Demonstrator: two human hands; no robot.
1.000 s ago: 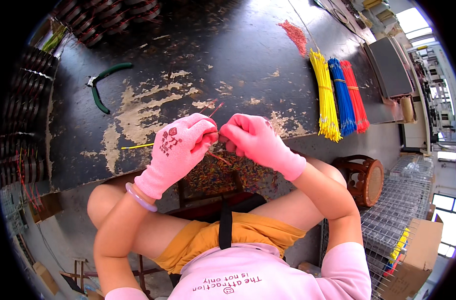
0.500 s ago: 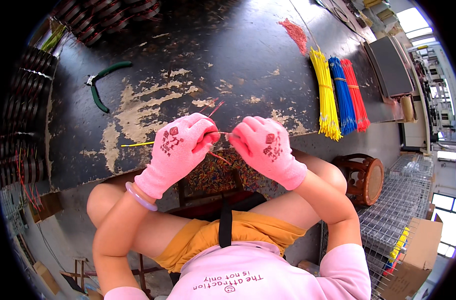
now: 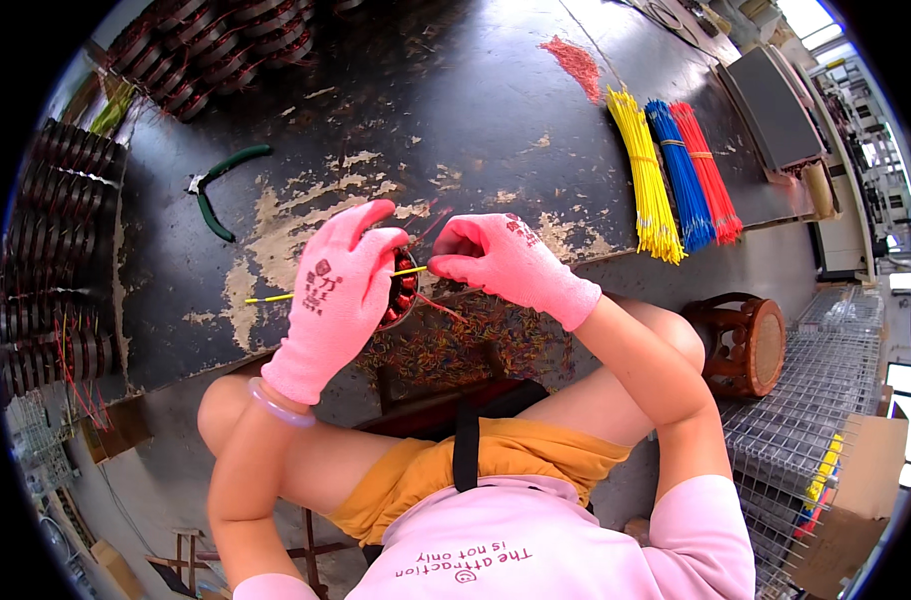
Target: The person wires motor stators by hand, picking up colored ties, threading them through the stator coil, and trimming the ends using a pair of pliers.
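Observation:
My left hand (image 3: 333, 290), in a pink knitted glove, is closed around a ring-shaped motor stator (image 3: 405, 291) with dark red copper windings at the table's front edge. The palm and fingers hide much of the stator. A yellow wire (image 3: 411, 270) runs across the stator, and a yellow length (image 3: 268, 298) also sticks out past the left side of that hand. My right hand (image 3: 510, 262), gloved the same way, pinches the yellow wire's right end between thumb and forefinger. Thin red wires (image 3: 440, 307) poke out from the stator toward the right.
Green-handled cutters (image 3: 207, 200) lie at left. Yellow (image 3: 643, 180), blue (image 3: 679, 175) and red wire bundles (image 3: 708, 175) lie at right, near red scraps (image 3: 575, 66). Stacked stators (image 3: 60, 240) stand at left, more (image 3: 210, 45) at the back. A wooden stool (image 3: 750, 345) stands right.
The right hand has moved slightly, now pinching yellow wire instead of the thin reddish strand. The left hand's fingers have lifted and turned, bringing the stator's windings into view.

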